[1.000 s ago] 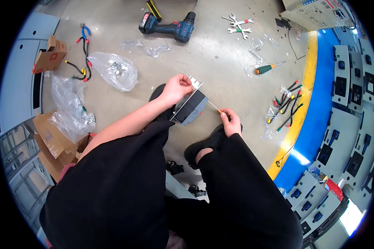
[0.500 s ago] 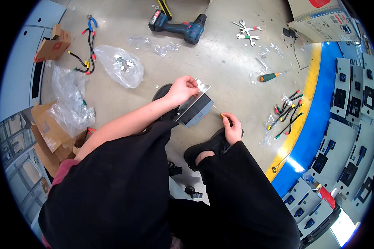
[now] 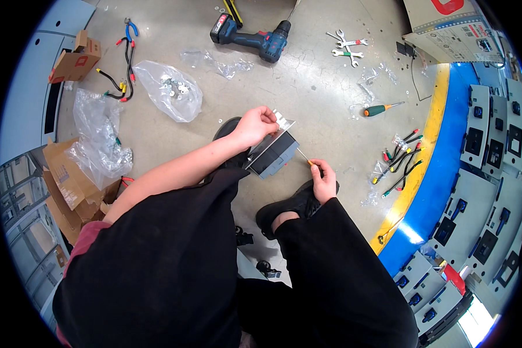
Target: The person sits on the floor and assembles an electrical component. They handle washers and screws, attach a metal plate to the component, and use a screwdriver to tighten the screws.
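Observation:
Between my feet a black and grey boxy electrical unit [image 3: 279,158] stands tilted, fixed to a thin metal plate [image 3: 267,148]. My left hand [image 3: 257,126] is closed on the plate's upper end, where white toothed parts [image 3: 282,120] stick out beside the fingertips. My right hand [image 3: 325,177] pinches a small screwdriver [image 3: 303,155] by its orange-yellow handle. Its thin shaft points up and left to the side of the unit. Whether the tip sits in a screw is too small to tell.
A cordless drill [image 3: 252,39], several wrenches [image 3: 347,49] and a green-handled screwdriver [image 3: 383,109] lie on the floor ahead. To the left are a bag of washers [image 3: 169,93], pliers [image 3: 131,28] and cardboard boxes [image 3: 75,61]. Short cables [image 3: 401,159] lie on the right.
The view has shifted very slightly. Both hands, the unit and the screwdriver keep nearly the same pose.

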A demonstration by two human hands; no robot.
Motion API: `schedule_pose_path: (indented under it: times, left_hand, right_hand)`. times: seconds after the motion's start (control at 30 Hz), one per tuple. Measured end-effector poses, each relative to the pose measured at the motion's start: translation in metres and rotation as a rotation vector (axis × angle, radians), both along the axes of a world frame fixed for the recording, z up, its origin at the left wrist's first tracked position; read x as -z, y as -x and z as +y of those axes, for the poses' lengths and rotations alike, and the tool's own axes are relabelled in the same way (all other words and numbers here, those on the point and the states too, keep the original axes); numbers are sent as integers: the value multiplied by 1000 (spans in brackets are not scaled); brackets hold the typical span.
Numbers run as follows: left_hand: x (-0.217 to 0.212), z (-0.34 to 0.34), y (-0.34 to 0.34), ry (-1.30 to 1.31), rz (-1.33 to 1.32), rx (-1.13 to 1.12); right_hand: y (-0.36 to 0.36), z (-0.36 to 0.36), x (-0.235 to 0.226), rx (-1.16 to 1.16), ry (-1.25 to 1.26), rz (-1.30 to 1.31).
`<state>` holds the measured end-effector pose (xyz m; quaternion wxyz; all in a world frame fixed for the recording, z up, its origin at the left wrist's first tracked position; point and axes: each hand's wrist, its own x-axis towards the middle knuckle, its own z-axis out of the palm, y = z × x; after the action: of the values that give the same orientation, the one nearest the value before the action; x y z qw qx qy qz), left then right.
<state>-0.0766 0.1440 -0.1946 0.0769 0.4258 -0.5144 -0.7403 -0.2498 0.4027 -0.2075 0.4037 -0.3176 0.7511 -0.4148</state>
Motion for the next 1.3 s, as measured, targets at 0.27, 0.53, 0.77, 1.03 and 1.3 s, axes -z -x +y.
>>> schedule_pose_path:
  times: [0.27,0.53,0.77,1.03,1.3]
  left_hand:
    - [-2,-1,-1,-60,30,-46]
    - [-7,-3,-4,-104,58,-59]
    - [2,1,-8,-126,62,-126]
    - [2,5,-2,-103,41,-166]
    - [-1,7,-3,31,-20,-96]
  right_hand:
    - [-10,-6,-6,52,21,155]
    - [-8,-1,7,128,-72,-11]
    - [-8,-1,12,92,-34,-5]
    - [-9,-4,1,84,-7,-48]
    - [-9,-4,0,83,14,-26]
